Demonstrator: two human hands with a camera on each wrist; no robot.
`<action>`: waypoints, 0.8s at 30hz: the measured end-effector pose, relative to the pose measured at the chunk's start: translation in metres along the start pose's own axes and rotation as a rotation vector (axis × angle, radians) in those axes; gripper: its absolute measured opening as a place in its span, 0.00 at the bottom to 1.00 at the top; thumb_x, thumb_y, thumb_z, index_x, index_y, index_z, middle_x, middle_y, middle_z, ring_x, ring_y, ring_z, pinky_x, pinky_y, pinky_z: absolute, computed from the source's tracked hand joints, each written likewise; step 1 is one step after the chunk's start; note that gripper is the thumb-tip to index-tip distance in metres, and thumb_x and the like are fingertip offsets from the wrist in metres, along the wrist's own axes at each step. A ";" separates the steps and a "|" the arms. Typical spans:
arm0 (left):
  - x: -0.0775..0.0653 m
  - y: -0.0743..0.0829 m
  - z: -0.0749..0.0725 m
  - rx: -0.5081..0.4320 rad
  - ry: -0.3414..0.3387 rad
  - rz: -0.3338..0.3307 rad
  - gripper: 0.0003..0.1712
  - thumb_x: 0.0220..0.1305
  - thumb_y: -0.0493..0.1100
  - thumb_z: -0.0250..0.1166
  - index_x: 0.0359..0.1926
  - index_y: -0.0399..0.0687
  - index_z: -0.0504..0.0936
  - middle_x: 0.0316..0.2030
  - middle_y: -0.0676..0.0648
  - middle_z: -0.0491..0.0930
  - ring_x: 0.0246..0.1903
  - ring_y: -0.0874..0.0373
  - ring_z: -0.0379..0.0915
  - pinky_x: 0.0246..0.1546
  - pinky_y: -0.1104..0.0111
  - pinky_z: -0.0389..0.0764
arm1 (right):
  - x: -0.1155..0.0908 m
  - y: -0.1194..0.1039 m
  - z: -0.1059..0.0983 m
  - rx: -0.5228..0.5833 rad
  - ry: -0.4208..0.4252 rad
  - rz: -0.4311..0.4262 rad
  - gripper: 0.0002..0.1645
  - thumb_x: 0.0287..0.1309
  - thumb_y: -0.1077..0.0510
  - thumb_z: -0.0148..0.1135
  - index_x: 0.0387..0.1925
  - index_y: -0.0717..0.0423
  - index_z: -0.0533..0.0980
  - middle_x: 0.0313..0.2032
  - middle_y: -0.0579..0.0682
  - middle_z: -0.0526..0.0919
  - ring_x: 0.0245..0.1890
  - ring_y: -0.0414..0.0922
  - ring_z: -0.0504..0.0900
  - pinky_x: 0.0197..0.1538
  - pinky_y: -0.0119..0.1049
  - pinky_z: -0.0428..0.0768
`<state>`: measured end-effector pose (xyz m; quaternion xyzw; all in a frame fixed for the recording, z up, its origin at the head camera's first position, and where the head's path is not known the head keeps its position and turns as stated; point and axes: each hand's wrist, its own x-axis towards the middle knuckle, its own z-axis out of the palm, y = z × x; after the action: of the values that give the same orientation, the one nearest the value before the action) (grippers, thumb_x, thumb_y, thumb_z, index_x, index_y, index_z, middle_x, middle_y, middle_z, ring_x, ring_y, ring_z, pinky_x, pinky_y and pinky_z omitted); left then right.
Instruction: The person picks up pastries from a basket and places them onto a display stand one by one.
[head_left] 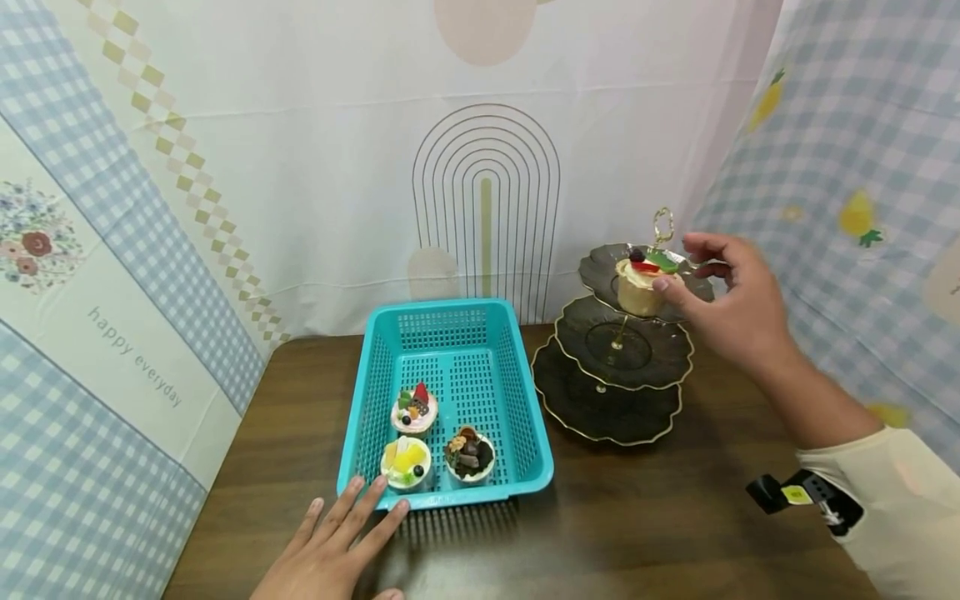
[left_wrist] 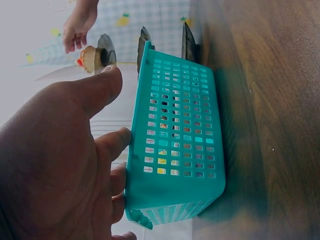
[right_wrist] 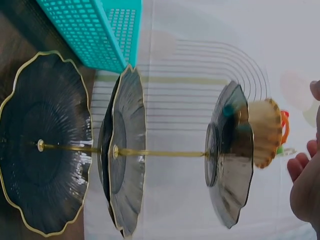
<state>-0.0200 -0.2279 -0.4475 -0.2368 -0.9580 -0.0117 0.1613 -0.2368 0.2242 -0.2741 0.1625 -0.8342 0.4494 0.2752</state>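
A cupcake (head_left: 639,287) with white cream, red and green pieces and a dark berry sits on the top plate of a three-tier cake stand (head_left: 622,343). My right hand (head_left: 738,304) hovers just beside and above it, fingers parted and loosely bent. In the right wrist view, a gap shows between that hand (right_wrist: 306,180) and the cupcake (right_wrist: 264,132). My left hand (head_left: 330,546) rests its spread fingertips on the near rim of a turquoise basket (head_left: 540,442). Inside the basket are a pink-cream cupcake (head_left: 414,412), a yellow-fruit cupcake (head_left: 406,462) and a chocolate-topped cupcake (head_left: 470,456).
Both basket and stand are on a brown wooden table (head_left: 600,517), the stand to the basket's right. A gold loop handle (head_left: 663,225) rises behind the top cupcake. Patterned cloth (head_left: 337,167) hangs behind and at both sides of the table.
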 end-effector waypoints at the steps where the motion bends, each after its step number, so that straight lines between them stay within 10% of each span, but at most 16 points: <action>1: 0.000 0.000 0.000 0.003 0.002 0.000 0.48 0.62 0.75 0.61 0.79 0.71 0.61 0.77 0.50 0.61 0.78 0.66 0.21 0.71 0.69 0.17 | -0.001 -0.002 0.002 0.012 0.013 -0.037 0.31 0.55 0.61 0.77 0.60 0.65 0.78 0.48 0.41 0.76 0.46 0.40 0.75 0.50 0.25 0.73; 7: 0.001 0.002 -0.004 -0.057 -0.049 -0.041 0.47 0.63 0.75 0.61 0.79 0.73 0.60 0.78 0.52 0.58 0.77 0.68 0.21 0.75 0.61 0.26 | -0.013 -0.009 0.018 0.105 0.017 -0.234 0.27 0.45 0.75 0.76 0.52 0.68 0.81 0.41 0.46 0.79 0.37 0.42 0.75 0.42 0.26 0.72; 15: 0.002 0.003 -0.007 -0.140 -0.131 -0.095 0.45 0.64 0.75 0.59 0.79 0.73 0.60 0.79 0.53 0.54 0.76 0.70 0.19 0.64 0.39 0.61 | -0.029 -0.017 0.039 0.076 -0.292 -0.300 0.31 0.49 0.72 0.78 0.56 0.59 0.79 0.44 0.47 0.80 0.34 0.44 0.77 0.38 0.27 0.75; 24: 0.002 0.002 -0.003 -0.065 -0.054 -0.040 0.46 0.63 0.75 0.60 0.79 0.73 0.61 0.78 0.52 0.58 0.77 0.69 0.20 0.70 0.71 0.20 | -0.040 -0.009 0.073 -0.022 -0.515 -0.248 0.32 0.55 0.56 0.79 0.60 0.51 0.77 0.52 0.48 0.80 0.44 0.45 0.78 0.47 0.48 0.80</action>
<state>-0.0198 -0.2258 -0.4439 -0.2228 -0.9657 -0.0396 0.1273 -0.2234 0.1586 -0.3244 0.3689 -0.8554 0.3470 0.1086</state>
